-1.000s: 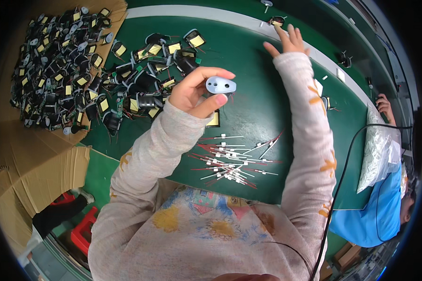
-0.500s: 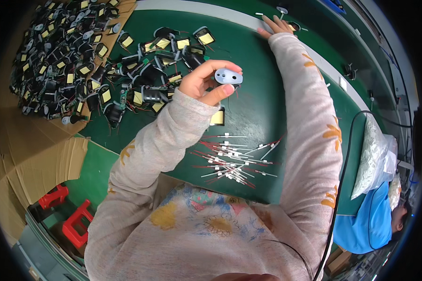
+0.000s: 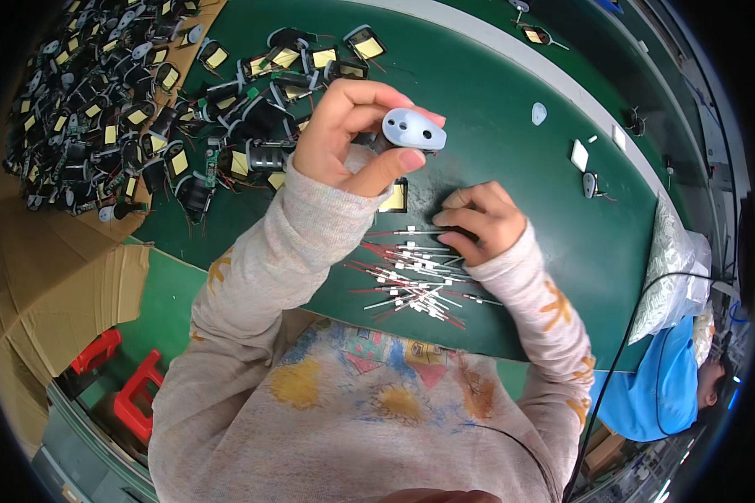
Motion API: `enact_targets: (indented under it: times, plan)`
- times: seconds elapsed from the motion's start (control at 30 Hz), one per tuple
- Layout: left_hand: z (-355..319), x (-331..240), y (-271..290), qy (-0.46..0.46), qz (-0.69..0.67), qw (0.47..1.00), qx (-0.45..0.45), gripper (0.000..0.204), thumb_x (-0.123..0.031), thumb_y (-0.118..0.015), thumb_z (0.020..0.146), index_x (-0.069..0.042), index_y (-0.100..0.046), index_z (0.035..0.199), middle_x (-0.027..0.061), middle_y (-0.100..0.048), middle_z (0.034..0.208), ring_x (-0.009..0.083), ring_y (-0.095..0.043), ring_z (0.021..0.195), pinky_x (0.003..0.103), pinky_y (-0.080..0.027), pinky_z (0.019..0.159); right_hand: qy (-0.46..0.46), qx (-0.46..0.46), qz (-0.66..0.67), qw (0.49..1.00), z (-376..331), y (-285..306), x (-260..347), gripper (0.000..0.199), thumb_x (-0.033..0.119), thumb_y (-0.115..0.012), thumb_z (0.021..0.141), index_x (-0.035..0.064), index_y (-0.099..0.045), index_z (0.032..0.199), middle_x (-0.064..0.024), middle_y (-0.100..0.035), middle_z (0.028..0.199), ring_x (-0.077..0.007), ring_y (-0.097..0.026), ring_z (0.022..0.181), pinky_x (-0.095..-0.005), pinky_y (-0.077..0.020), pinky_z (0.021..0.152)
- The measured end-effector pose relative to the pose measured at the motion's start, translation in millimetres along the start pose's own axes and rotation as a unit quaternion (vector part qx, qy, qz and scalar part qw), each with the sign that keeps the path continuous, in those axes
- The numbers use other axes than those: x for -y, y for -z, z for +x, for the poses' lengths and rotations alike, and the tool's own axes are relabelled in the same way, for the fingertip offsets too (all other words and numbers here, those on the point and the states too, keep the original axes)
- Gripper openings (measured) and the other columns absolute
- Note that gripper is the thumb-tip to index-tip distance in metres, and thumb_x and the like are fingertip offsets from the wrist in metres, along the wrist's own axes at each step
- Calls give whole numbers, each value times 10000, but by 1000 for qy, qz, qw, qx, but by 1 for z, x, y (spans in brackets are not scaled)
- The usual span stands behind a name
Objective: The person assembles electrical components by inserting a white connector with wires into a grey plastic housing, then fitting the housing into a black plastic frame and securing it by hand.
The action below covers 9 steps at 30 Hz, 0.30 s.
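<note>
A: Left hand (image 3: 344, 134), what's in it?

B: A small part with a pale grey oval cap (image 3: 413, 128), two round holes in its face, dark body behind it mostly hidden by the fingers. Thumb under the cap, fingers curled over the top, so a closed pinch on it. It's lifted above the green mat (image 3: 512, 126), over the near edge of the parts heap.

A: Right hand (image 3: 478, 220)?

B: Down on the mat, fingers bent, tips pressed on the top of the pile of thin leaded pieces (image 3: 415, 277), red wires with white sleeves. Narrow grip, can't tell if one piece is actually held between the fingers.

A: Containers?

B: No real bin. A flattened cardboard sheet (image 3: 50, 260) on the left carries a big spread of black wound coils with yellow tape (image 3: 101, 109), spilling onto the mat. One yellow-taped coil (image 3: 394, 197) sits just under the raised part, between both hands.

A: Anything else?

B: A clear plastic bag (image 3: 671, 268) at the right mat edge, contents unclear. Small white bits (image 3: 579, 155) near the far rim. Another person in blue (image 3: 663, 386) at lower right.
</note>
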<state>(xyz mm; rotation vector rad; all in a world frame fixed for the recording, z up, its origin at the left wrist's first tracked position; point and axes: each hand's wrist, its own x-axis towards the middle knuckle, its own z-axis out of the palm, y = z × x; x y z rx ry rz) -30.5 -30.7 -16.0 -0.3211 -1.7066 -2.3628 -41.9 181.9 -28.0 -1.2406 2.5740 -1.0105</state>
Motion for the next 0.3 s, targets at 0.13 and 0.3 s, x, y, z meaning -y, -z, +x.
enact_targets:
  times: [0.13,0.3]
  plan:
    - [-2,-4,1,-8,30,999,28,368,-5,-670,787,-5,-446,1078,148,-638,1042,170,-605,952,267,-475,842,-33,-88,-40,995,-6,-26,-3,220,27,-733,585,57,-603,760,-57,-570,851,-261,-538,766,-348,-468,674]
    - [-1,-3,1,-28,16,998,57,381,10,-673,770,-23,-482,1098,164,-578,1180,161,-584,980,268,-469,848,-5,-98,-80,992,-10,-29,-4,230,4,-714,575,47,-556,735,-70,-559,838,-267,-540,769,-362,-459,648]
